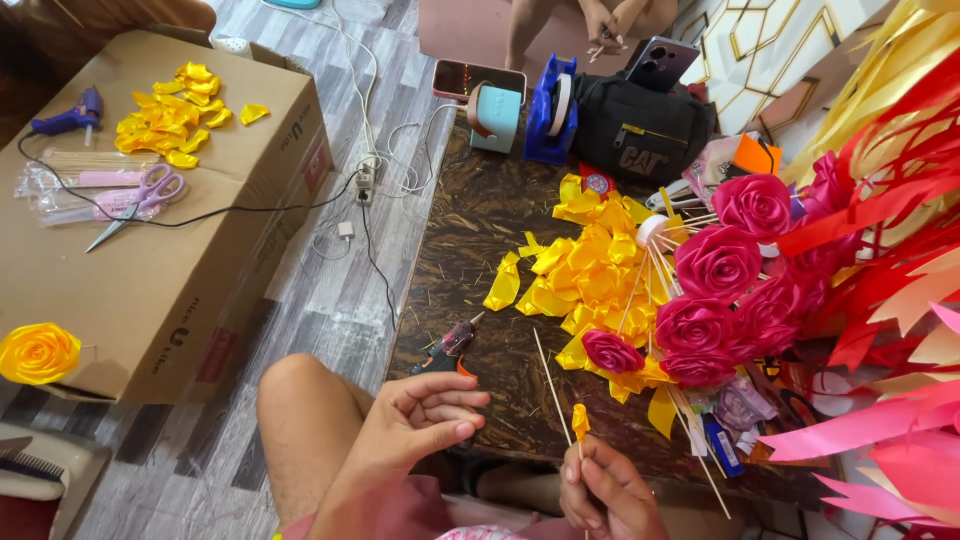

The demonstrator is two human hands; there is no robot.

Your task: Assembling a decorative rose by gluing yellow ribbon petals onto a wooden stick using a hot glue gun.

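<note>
My right hand [605,492] pinches a thin wooden stick [553,387] that carries a small folded yellow ribbon bud [580,419] near my fingers. My left hand [425,420] hovers beside it with fingers loosely curled and apart, holding nothing. A glue gun [447,350] lies on the dark low table [470,250] just above my left hand. A heap of yellow ribbon pieces [590,275] and several pink ribbon roses [720,300] on sticks lie to the right.
A cardboard box [150,290] on the left holds yellow ribbon pieces [175,115], scissors [140,200], a purple glue gun [70,118] and a yellow rose [38,352]. Cables, a phone, a tape dispenser [550,110] and a black bag [640,130] lie beyond. Another person's hands [605,25] are at the top.
</note>
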